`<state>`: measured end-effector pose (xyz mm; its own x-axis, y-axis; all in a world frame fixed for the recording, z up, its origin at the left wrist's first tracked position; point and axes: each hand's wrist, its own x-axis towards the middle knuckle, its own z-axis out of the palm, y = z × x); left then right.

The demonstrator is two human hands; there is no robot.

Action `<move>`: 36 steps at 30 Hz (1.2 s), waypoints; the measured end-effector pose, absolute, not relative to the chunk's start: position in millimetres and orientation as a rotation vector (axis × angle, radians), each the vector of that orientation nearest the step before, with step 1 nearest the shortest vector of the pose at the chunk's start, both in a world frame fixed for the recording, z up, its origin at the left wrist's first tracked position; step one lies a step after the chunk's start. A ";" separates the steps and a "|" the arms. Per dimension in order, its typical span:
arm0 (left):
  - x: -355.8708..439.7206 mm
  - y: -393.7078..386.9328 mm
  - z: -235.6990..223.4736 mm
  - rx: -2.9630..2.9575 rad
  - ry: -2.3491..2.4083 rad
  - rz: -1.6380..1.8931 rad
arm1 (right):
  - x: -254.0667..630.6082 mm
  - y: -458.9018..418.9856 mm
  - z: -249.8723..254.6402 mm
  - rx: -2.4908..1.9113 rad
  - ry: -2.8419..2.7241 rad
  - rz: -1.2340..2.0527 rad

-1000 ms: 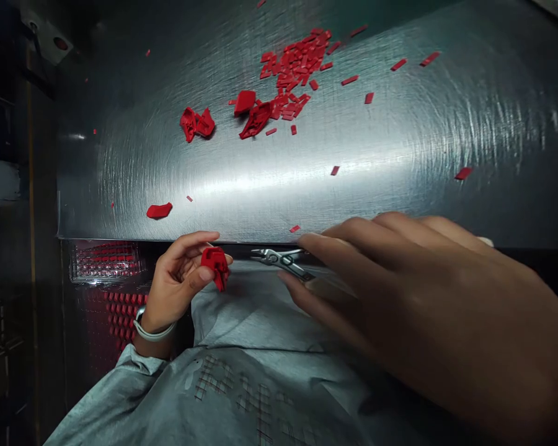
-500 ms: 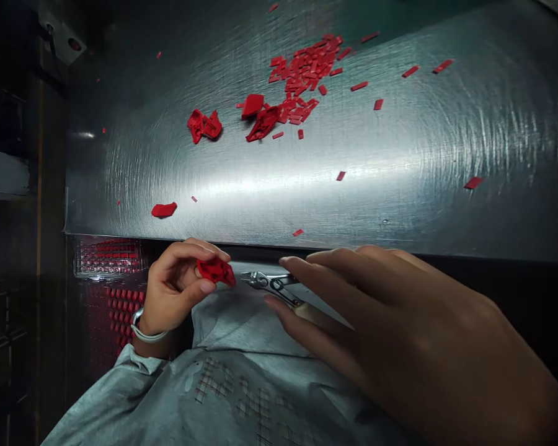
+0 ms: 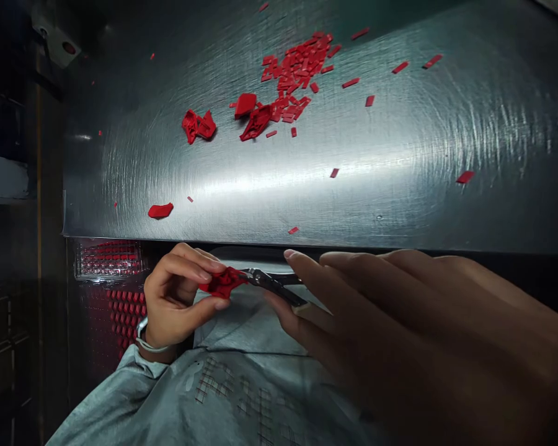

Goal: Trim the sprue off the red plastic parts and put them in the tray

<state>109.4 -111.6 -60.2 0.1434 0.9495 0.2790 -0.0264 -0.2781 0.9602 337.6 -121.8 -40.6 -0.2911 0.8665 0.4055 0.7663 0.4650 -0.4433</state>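
Note:
Between the thumb and fingers of my left hand (image 3: 179,297) is a small red plastic part (image 3: 223,282), its hollow side showing. My right hand (image 3: 381,328) is wrapped round a pair of side cutters (image 3: 279,288) with pale handles. The cutters' jaws touch the right end of the red part, just below the table's front edge. Whether the blades are closed on the plastic I cannot tell. My right palm hides most of the handles.
On the metal table (image 3: 400,204) lie a heap of red plastic scraps (image 3: 302,65), several red parts (image 3: 255,122) and a lone red part (image 3: 160,210). Clear trays (image 3: 109,259) with rows of red pieces stand below the table edge at left.
The cutters have moved left and turned, and their jaws now meet the red part. My left hand has tilted the part slightly. The table view has shifted a little left.

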 end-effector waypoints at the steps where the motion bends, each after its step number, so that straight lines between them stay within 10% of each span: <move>1: 110.5 -111.4 -60.0 1.486 0.954 1.305 | 336.9 -121.2 -40.5 -1.349 -2.114 0.222; 21: 22.3 -59.1 -54.4 2.156 2.397 0.643 | 373.5 -116.6 -80.6 -1.288 -2.185 0.306; 36: 85.0 71.3 -22.4 2.326 1.514 0.440 | 366.7 -112.4 -54.9 -1.332 -2.225 0.132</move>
<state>85.0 71.3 -22.4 0.3876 0.9186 0.0772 0.8167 -0.3810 0.4333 366.7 -112.4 -54.9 -0.3668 0.8419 0.3959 0.7890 0.5070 -0.3471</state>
